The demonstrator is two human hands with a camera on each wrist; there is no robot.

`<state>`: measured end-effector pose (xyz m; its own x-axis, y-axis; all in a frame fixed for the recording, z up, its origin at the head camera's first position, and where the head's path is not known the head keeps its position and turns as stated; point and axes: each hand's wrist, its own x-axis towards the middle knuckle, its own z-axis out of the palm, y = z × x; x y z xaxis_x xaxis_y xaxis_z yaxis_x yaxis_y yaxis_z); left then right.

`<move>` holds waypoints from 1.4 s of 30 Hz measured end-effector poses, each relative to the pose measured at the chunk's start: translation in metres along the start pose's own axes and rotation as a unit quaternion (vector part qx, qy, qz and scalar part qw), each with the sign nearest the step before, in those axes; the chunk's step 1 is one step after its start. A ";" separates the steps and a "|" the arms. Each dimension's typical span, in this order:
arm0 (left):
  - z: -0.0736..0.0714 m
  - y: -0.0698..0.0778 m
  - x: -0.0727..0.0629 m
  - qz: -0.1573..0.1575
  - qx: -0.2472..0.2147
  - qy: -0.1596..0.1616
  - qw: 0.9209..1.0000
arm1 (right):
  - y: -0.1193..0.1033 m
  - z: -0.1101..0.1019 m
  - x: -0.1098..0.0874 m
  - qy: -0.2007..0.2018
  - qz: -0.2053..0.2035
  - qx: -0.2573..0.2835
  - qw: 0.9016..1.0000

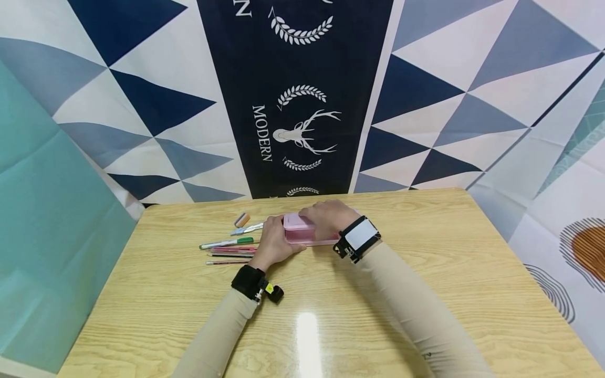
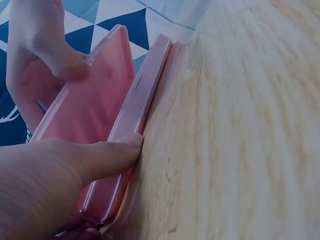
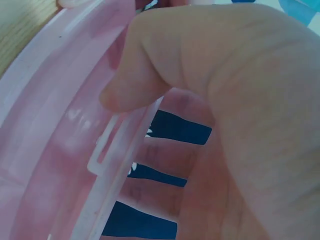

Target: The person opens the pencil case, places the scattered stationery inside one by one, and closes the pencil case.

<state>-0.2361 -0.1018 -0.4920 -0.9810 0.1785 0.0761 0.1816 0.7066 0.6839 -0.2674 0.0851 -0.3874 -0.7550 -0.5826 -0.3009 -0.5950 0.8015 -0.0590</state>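
Note:
A pink plastic pencil case (image 1: 323,242) lies near the table's far edge, its lid (image 2: 102,92) tilted up from the base (image 2: 145,82). My left hand (image 1: 274,242) holds the left end of the case, with the thumb (image 2: 117,152) lying along the front side of the base. Higher up, my right hand (image 1: 329,218) grips the lid's edge: the thumb (image 3: 135,82) is on the inner face near a small clasp loop (image 3: 102,147), and the fingers are on the outer face. What the case holds is hidden behind its front wall and my hands.
To the left of the case lie a green-capped marker (image 1: 227,243), several pencils (image 1: 230,252), a slim light-blue and silver tool (image 1: 247,229) and an eraser (image 1: 242,219). A patterned cloth (image 1: 302,105) hangs behind the wooden table (image 1: 402,252).

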 end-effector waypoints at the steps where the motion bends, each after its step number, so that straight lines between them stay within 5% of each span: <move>1: 0.000 0.000 0.000 -0.004 -0.001 -0.002 1.000 | 0.000 -0.001 0.000 0.000 -0.001 0.002 1.000; 7: -0.001 0.001 0.000 -0.029 -0.004 -0.014 0.999 | 0.001 -0.008 0.000 0.004 0.003 0.028 1.000; 16: 0.000 0.000 0.001 -0.017 0.005 -0.008 1.000 | 0.006 -0.019 -0.002 0.020 -0.001 0.044 0.999; 42: -0.001 0.005 -0.002 -0.026 0.006 -0.005 1.000 | 0.020 -0.033 -0.002 0.162 0.036 0.028 0.986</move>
<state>-0.2337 -0.0994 -0.4885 -0.9885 0.1472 0.0339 0.1310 0.7233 0.6780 -0.2871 0.0982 -0.3570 -0.8489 -0.5284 0.0128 -0.5268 0.8437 -0.1032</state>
